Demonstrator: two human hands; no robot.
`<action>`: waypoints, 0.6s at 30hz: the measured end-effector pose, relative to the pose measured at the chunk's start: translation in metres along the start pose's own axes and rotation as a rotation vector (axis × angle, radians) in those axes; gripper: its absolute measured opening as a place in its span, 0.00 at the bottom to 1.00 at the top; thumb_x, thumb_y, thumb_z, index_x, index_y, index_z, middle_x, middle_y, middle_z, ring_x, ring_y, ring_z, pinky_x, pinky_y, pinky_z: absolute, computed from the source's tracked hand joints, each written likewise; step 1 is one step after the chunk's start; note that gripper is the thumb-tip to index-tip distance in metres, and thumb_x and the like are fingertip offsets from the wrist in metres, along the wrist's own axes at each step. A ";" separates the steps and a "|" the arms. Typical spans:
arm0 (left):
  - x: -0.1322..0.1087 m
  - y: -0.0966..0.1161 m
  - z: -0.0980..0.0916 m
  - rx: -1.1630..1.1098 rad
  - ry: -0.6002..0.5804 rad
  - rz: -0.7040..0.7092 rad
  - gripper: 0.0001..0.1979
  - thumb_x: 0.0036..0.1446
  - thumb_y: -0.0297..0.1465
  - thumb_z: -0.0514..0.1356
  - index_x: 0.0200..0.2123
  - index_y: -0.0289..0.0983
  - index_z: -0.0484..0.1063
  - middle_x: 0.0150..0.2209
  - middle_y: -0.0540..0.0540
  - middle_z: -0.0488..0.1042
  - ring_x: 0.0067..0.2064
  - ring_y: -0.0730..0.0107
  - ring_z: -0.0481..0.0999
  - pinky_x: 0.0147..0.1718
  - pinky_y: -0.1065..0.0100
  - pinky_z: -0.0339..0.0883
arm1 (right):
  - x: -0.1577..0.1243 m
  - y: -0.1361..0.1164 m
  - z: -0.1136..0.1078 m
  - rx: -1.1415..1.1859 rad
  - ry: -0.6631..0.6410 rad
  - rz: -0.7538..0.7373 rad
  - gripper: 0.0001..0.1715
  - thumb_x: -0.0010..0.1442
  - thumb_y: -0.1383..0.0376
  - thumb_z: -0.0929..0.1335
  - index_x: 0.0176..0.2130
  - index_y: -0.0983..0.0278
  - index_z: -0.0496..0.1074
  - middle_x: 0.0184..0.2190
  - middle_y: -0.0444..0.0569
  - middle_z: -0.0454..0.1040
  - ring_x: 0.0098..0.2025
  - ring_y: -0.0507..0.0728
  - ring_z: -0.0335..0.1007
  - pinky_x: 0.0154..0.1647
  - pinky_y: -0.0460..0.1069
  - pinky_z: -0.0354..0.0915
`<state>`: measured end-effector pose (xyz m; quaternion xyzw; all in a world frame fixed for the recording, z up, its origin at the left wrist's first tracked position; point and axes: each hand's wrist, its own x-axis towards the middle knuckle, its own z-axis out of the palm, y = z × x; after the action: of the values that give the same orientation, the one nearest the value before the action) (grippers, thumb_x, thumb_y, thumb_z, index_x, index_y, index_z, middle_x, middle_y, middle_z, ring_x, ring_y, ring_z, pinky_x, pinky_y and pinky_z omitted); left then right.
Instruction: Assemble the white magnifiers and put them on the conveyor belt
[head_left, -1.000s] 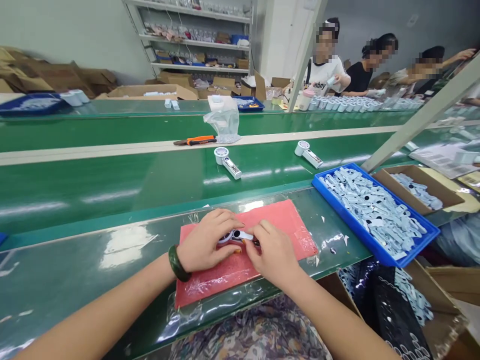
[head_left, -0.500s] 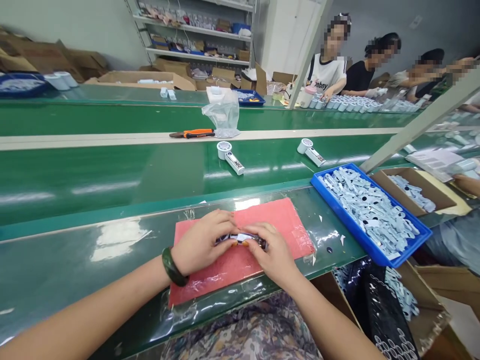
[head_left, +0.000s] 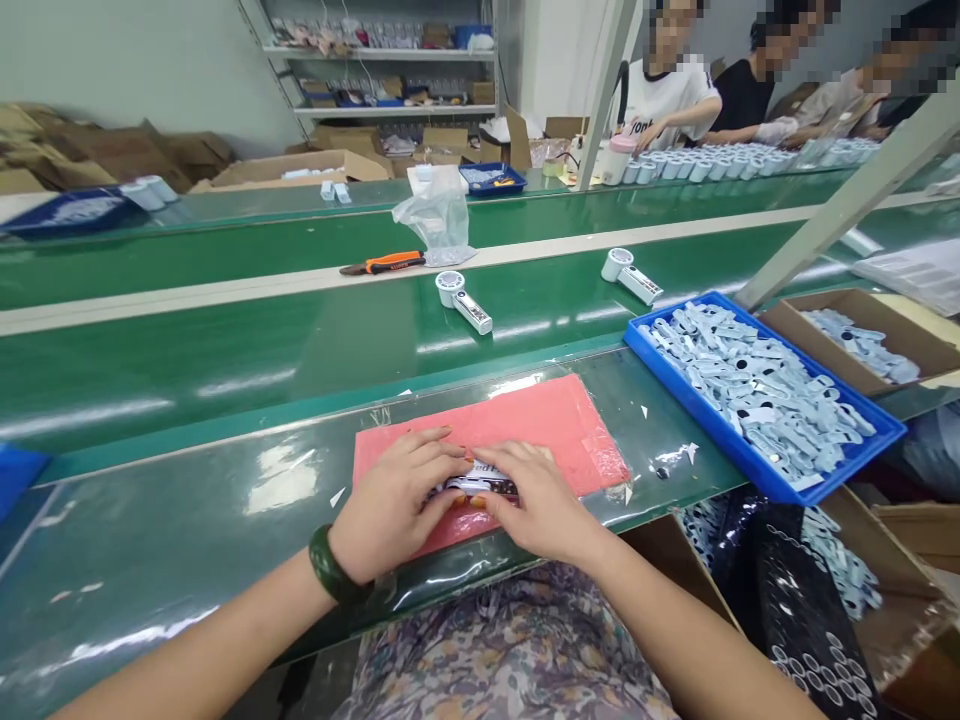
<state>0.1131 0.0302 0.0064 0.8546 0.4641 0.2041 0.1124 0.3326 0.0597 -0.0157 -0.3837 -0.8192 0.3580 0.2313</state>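
Observation:
Both my hands rest on a red mat at the near edge of the bench. My left hand, with a dark green bangle on its wrist, and my right hand are closed together on a small white and silver device. The device lies flat between my fingertips and is mostly hidden by them. Two like devices, small white fans with handles, lie on the green conveyor belt beyond the mat.
A blue tray of pale blue parts sits to my right, with a cardboard box of the same parts behind it. Orange-handled pliers and a plastic bag lie on the belt's far side. Other people work at the far right.
My hands have drawn a little nearer to me on the mat, still closed on the device. The view has tilted; the belt's devices sit slightly further right.

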 end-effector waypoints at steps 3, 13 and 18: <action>0.001 0.002 -0.005 -0.037 -0.051 -0.049 0.11 0.66 0.30 0.56 0.50 0.40 0.74 0.51 0.44 0.78 0.60 0.54 0.72 0.62 0.46 0.66 | 0.000 0.000 0.000 0.002 0.018 0.025 0.21 0.65 0.69 0.70 0.57 0.58 0.71 0.51 0.48 0.76 0.54 0.60 0.69 0.56 0.59 0.58; 0.009 0.002 -0.004 -0.048 -0.079 -0.074 0.10 0.69 0.34 0.54 0.47 0.41 0.73 0.47 0.46 0.79 0.55 0.58 0.73 0.57 0.53 0.68 | 0.006 -0.004 0.006 -0.050 0.029 0.063 0.18 0.66 0.67 0.69 0.55 0.58 0.73 0.46 0.49 0.76 0.51 0.63 0.69 0.51 0.61 0.61; 0.008 -0.006 -0.015 0.194 -0.094 0.022 0.12 0.62 0.32 0.57 0.49 0.40 0.71 0.50 0.42 0.76 0.52 0.52 0.73 0.52 0.50 0.70 | -0.009 0.006 -0.004 0.147 0.169 0.028 0.31 0.63 0.66 0.70 0.63 0.61 0.66 0.63 0.55 0.67 0.65 0.61 0.61 0.66 0.60 0.59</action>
<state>0.1062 0.0403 0.0195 0.8751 0.4665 0.1194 0.0486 0.3430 0.0568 -0.0190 -0.4058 -0.7629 0.3868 0.3220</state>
